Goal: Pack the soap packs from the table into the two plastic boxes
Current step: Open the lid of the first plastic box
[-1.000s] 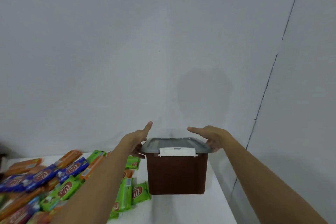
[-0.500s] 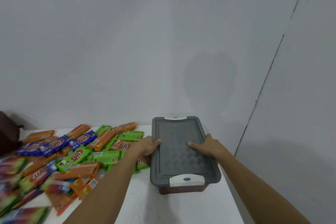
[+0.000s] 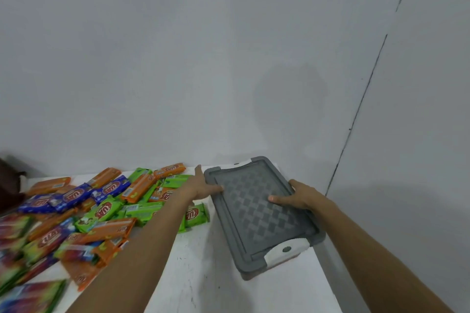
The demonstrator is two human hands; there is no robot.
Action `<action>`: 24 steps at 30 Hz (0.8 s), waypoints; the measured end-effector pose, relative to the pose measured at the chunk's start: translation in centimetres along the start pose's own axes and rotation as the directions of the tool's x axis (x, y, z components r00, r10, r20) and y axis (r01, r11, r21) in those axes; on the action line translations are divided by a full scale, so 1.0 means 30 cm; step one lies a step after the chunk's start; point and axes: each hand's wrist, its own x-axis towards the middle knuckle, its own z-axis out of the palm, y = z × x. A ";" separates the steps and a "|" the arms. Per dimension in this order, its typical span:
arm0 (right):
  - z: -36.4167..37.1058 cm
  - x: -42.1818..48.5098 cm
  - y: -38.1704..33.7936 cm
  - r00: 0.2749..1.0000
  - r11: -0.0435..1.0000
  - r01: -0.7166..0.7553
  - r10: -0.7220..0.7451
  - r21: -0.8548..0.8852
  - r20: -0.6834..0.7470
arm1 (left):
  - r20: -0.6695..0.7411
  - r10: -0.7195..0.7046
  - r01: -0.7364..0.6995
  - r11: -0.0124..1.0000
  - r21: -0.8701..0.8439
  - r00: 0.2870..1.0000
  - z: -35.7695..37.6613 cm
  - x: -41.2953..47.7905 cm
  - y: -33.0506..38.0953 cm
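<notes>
Where our left fingers (image 3: 199,170) lie: the left hand (image 3: 203,187) grips the left rim of the grey lid (image 3: 259,213). Its thumb presses on top and one finger stretches straight along the rim toward the far corner. We cannot see the other fingers.
Right fingers: the right hand (image 3: 301,194) clasps the opposite rim, thumb flat on the checkered top. The remaining fingers wrap over the edge, out of our sight.
Plastic box: the plastic box (image 3: 279,265) sits on the bench between our two hands with its lid on, turned at a slant. Only a sliver of its brown body shows under the near end.
Latches: we see a white near latch (image 3: 284,250) and a white far latch (image 3: 240,164) on the lid's two short ends.
Bench: the box stands at the right end of the white bench (image 3: 203,274).
Soap packs: the soap packs (image 3: 101,211) are heaped loose on the bench left of the box, in orange, green and blue wrappers. The nearest green one lies just beside the box, and those at lower left are blurred.
Far left: a dark brown thing (image 3: 7,185) sits at the frame edge. We cannot tell what it is.
Wall: a plain grey wall (image 3: 178,71) rises behind the bench.
</notes>
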 end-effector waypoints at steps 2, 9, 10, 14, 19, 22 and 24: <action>-0.014 -0.006 -0.007 0.999 0.998 0.018 -0.015 -0.056 0.050 | -0.070 0.102 -0.096 0.991 0.090 0.992 -0.004 0.030 0.008; -0.058 -0.030 -0.028 0.987 0.977 0.113 -0.089 -0.182 0.134 | 0.000 0.171 -0.165 0.953 0.254 0.985 0.004 0.053 0.003; -0.056 -0.023 -0.028 0.989 0.972 0.126 -0.106 -0.198 0.107 | 0.017 0.149 -0.148 0.954 0.261 0.989 0.002 0.046 -0.007; -0.030 -0.003 -0.015 0.991 0.952 0.083 -0.111 -0.295 -0.080 | 0.118 0.047 -0.055 0.996 0.071 0.992 -0.006 0.014 -0.064; 0.017 -0.027 0.046 0.962 0.938 -0.019 -0.077 -0.345 -0.263 | 0.118 -0.011 0.017 0.998 -0.056 0.993 0.021 -0.038 -0.116; 0.027 -0.054 0.102 0.954 0.976 -0.030 -0.036 -0.215 -0.298 | 0.078 -0.022 0.030 0.995 -0.093 0.997 0.044 -0.071 -0.137; 0.036 -0.077 0.134 0.952 0.996 -0.008 -0.020 -0.092 -0.305 | 0.060 -0.011 0.019 0.991 -0.129 0.998 0.056 -0.098 -0.147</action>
